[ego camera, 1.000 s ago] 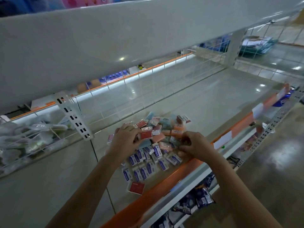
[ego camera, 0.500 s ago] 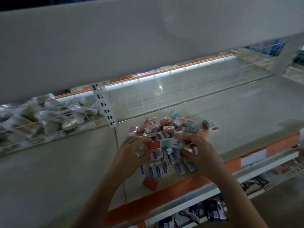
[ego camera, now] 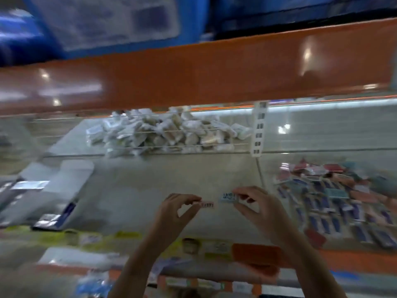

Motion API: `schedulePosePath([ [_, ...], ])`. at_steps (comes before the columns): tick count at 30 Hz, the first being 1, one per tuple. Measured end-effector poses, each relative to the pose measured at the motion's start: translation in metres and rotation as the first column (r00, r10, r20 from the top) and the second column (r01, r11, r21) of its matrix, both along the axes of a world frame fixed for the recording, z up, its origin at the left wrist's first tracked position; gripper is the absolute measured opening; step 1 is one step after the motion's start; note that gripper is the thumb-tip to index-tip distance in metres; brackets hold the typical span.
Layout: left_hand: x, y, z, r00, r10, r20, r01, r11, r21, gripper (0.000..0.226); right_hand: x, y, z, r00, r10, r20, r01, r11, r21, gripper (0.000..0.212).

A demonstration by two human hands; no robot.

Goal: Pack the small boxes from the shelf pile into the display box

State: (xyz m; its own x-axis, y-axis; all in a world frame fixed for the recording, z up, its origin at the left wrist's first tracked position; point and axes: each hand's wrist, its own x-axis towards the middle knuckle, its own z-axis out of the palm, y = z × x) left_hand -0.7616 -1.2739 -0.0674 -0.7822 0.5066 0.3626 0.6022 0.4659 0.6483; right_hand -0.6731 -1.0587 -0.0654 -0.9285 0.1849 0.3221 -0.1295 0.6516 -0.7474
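Shop shelving, pale shelf (ego camera: 171,186) under an orange rail (ego camera: 193,72); picture smeared. Pile of small boxes (ego camera: 335,201) lies on the shelf, well right of both hands. Left hand (ego camera: 174,214) pinches a pinkish small box (ego camera: 208,204) between thumb and fingertips, barcode showing. Right hand (ego camera: 257,208) pinches a light blue small box (ego camera: 228,196) the same way, just beside the pink one, both held above the shelf. Far left of the hands, a flat grey-and-blue carton (ego camera: 53,201), maybe the display box; cannot tell. Heap of white packets (ego camera: 163,134) behind a wire fence, beyond the hands.
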Motion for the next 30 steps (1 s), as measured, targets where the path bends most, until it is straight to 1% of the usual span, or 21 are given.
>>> schedulePosePath([
  [3, -0.007, -0.067, 0.002, 0.996, 0.078, 0.049, -0.078, 0.997, 0.010, 0.006, -0.020, -0.059, -0.002, 0.997, 0.071, -0.004, -0.071, 0.996, -0.061, 0.030],
  [6, -0.016, -0.132, 0.002, 0.987, 0.128, 0.093, -0.125, 0.991, -0.045, 0.008, -0.039, -0.119, -0.005, 0.991, 0.132, -0.015, -0.132, 0.989, -0.069, 0.025],
  [8, -0.021, -0.172, 0.004, 0.980, 0.158, 0.117, -0.153, 0.987, -0.055, 0.013, -0.049, -0.157, -0.005, 0.990, 0.141, -0.022, -0.143, 0.986, -0.082, 0.022],
  [10, -0.026, -0.209, 0.007, 0.974, 0.171, 0.146, -0.168, 0.985, -0.036, 0.021, -0.060, -0.194, -0.004, 0.989, 0.149, -0.002, -0.148, 0.984, -0.098, 0.028],
  [13, -0.037, -0.254, 0.010, 0.963, 0.170, 0.207, -0.181, 0.983, 0.035, 0.021, -0.081, -0.239, -0.006, 0.982, 0.188, 0.018, -0.183, 0.971, -0.154, 0.029],
  [15, -0.049, -0.280, 0.013, 0.955, 0.200, 0.217, -0.216, 0.975, 0.049, 0.021, -0.096, -0.264, -0.004, 0.975, 0.220, 0.026, -0.212, 0.960, -0.184, 0.027],
  [18, -0.070, -0.311, 0.014, 0.951, 0.201, 0.235, -0.226, 0.970, 0.085, 0.028, -0.123, -0.295, 0.000, 0.960, 0.271, 0.063, -0.246, 0.934, -0.260, 0.025],
  [21, -0.096, -0.338, 0.014, 0.944, 0.233, 0.235, -0.250, 0.967, 0.041, 0.032, -0.151, -0.319, 0.005, 0.949, 0.301, 0.095, -0.259, 0.914, -0.313, 0.022],
  [26, -0.141, -0.375, 0.018, 0.954, 0.240, 0.182, -0.223, 0.969, -0.107, 0.030, -0.197, -0.354, 0.015, 0.926, 0.356, 0.127, -0.302, 0.899, -0.317, 0.020],
  [30, -0.172, -0.401, 0.028, 0.964, 0.221, 0.150, -0.208, 0.974, -0.093, 0.026, -0.234, -0.374, 0.025, 0.902, 0.402, 0.156, -0.353, 0.897, -0.267, 0.011],
])
